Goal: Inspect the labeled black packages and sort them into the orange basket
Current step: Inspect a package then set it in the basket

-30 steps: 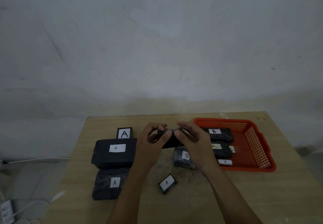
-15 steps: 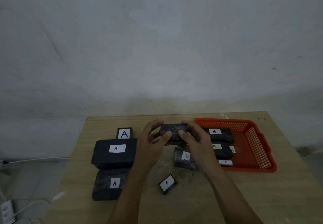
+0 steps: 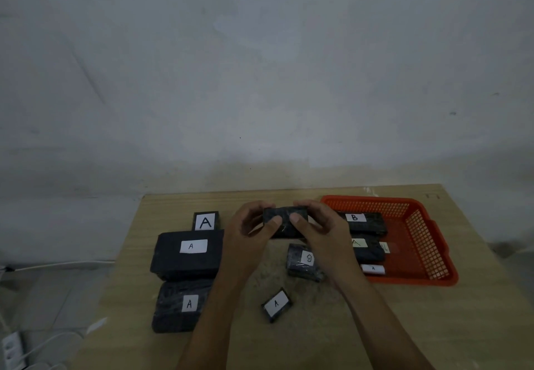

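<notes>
Both hands hold one small black package (image 3: 284, 219) above the middle of the table; no label shows on its visible face. My left hand (image 3: 248, 234) grips its left end and my right hand (image 3: 320, 234) grips its right end, thumbs on the near side. The orange basket (image 3: 427, 242) stands at the right and holds a B package (image 3: 361, 222), an A package (image 3: 367, 248) and a small one with a white label (image 3: 372, 269). On the table lie a B package (image 3: 302, 261) and a small A package (image 3: 276, 304).
At the left lie a large A package (image 3: 187, 254), another A package (image 3: 179, 306) nearer me, and a small A package (image 3: 205, 221) behind them. The wooden table (image 3: 318, 326) ends at a white wall. Cables and a power strip (image 3: 11, 349) lie on the floor at left.
The hands have lifted the held package a little and turned it, so a broad dark face now points toward me. Everything else stays in place.
</notes>
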